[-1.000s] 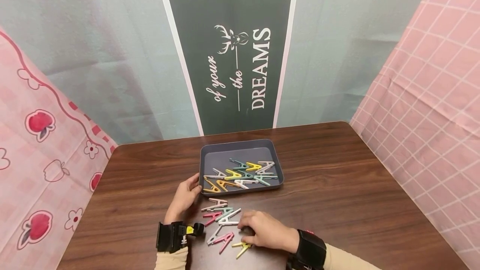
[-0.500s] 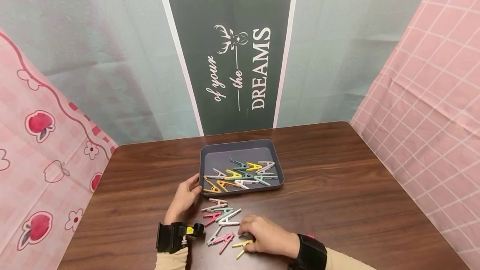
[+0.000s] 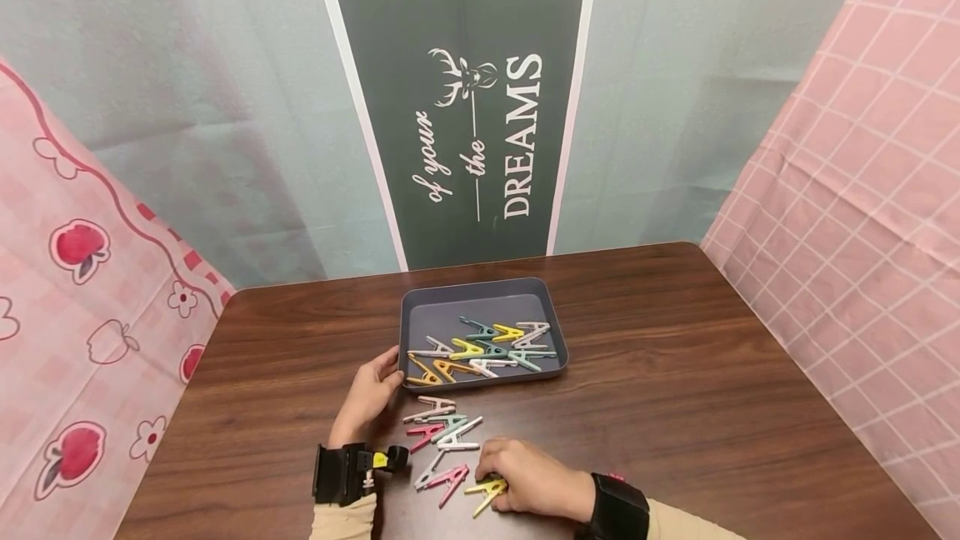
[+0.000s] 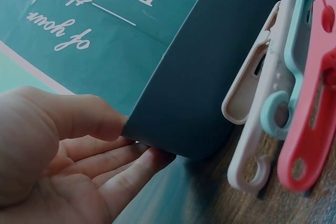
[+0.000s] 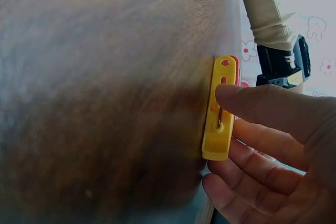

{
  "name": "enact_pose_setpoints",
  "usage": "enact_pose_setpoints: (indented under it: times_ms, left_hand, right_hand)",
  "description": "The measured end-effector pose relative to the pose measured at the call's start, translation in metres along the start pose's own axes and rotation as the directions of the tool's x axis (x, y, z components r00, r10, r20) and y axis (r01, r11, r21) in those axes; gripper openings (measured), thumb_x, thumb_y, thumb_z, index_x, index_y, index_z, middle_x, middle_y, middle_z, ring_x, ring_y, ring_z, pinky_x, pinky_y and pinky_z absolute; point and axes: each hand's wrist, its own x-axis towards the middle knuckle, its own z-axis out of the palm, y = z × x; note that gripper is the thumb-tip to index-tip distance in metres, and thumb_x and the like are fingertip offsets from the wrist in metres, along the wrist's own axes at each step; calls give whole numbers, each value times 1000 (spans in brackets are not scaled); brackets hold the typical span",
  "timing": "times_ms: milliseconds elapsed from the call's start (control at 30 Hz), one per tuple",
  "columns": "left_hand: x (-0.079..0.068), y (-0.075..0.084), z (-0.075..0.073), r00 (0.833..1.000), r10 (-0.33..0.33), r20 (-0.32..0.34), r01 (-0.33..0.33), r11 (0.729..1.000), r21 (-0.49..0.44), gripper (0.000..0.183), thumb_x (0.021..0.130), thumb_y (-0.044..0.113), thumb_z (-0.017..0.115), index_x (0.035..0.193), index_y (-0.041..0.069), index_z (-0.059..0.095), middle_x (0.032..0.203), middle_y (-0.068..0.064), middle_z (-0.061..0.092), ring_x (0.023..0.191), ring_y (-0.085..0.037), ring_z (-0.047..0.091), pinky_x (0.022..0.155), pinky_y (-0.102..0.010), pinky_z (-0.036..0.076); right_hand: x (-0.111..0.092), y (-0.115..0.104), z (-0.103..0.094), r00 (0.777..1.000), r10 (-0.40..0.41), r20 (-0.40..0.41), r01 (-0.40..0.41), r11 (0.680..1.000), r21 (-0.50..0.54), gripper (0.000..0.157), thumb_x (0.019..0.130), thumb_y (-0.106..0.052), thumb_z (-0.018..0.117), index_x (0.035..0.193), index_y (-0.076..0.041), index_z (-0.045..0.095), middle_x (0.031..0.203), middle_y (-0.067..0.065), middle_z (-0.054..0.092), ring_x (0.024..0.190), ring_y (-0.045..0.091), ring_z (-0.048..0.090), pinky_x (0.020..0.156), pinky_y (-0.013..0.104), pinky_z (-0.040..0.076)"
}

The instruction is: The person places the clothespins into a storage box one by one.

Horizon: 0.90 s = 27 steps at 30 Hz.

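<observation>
In the head view, lower centre, the right hand [image 3: 534, 482] has shifted slightly since the preceding frames; thumb and fingers now pinch the yellow clip [image 5: 226, 123], right of the pink clip [image 3: 452, 482]. One loose clip is thus secured, outside the tray [image 3: 457, 307]. The left hand [image 3: 370, 394] pinches the tray's lower-left corner.

2 beige sleeves [image 3: 343, 520], 2 black wristbands [image 3: 621, 508], yellow label [image 3: 380, 461] on the left one.
</observation>
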Motion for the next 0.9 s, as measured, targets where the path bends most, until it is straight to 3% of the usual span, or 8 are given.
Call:
enact_pose_setpoints:
  times_ms: [300, 900]
  left_hand:
    - [4, 0, 0, 996, -83, 13, 83, 996, -11, 51, 94, -5, 46, 143, -11, 36, 142, -33, 46, 129, -43, 51, 103, -45, 49]
    - [3, 1, 1, 996, -93, 13, 93, 996, -14, 51, 93, -6, 47, 143, -11, 36, 143, -32, 45, 129, -42, 51, 104, -47, 48]
  right_hand:
    - [1, -1, 6, 998, -54, -26, 53, 997, -59, 19, 71, -17, 78, 89, -18, 74, 82, -12, 62, 74, -10, 45, 64, 1, 33]
    - [3, -2, 2, 997, -77, -27, 76, 996, -37, 19, 75, -17, 76, 93, -16, 74, 86, -11, 65, 79, -9, 51, 67, 3, 40]
